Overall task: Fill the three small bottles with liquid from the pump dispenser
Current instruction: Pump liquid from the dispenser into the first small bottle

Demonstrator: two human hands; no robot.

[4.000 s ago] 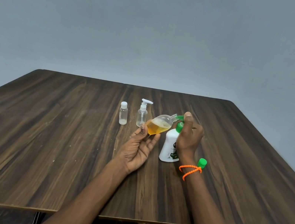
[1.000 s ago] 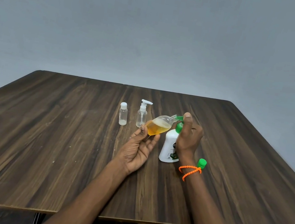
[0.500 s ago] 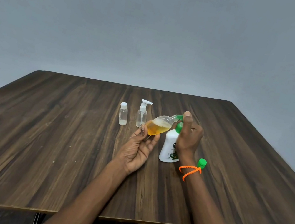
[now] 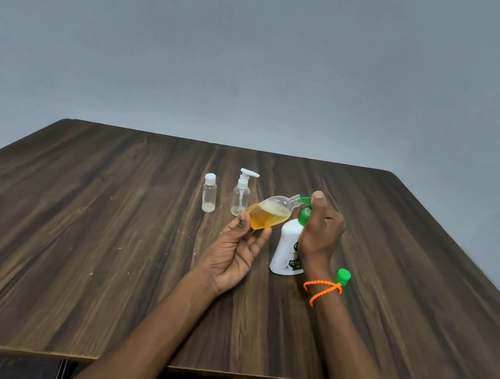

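Standing leftmost on the dark wooden table point(image 4: 68, 241): capped clear bottle point(image 4: 209, 192), nearly empty, then small clear pump bottle point(image 4: 242, 192) just beside it, both upright and untouched. Next, left hand point(image 4: 236, 255), palm up, fingers point(image 4: 262, 236) loosely curled under the tilted round bottle point(image 4: 271, 214), holding it about half full of amber liquid. Long axis slanting up and rightward, neck meeting the green nozzle of the white pump dispenser point(image 4: 289, 248). Right hand point(image 4: 321, 231) wrapped round the dispenser's top, thumb on the pump head. Farthest right, loose green cap point(image 4: 343, 276) by the wrist. Judged: first bottle mid-fill, left hand nearer the two waiting bottles.
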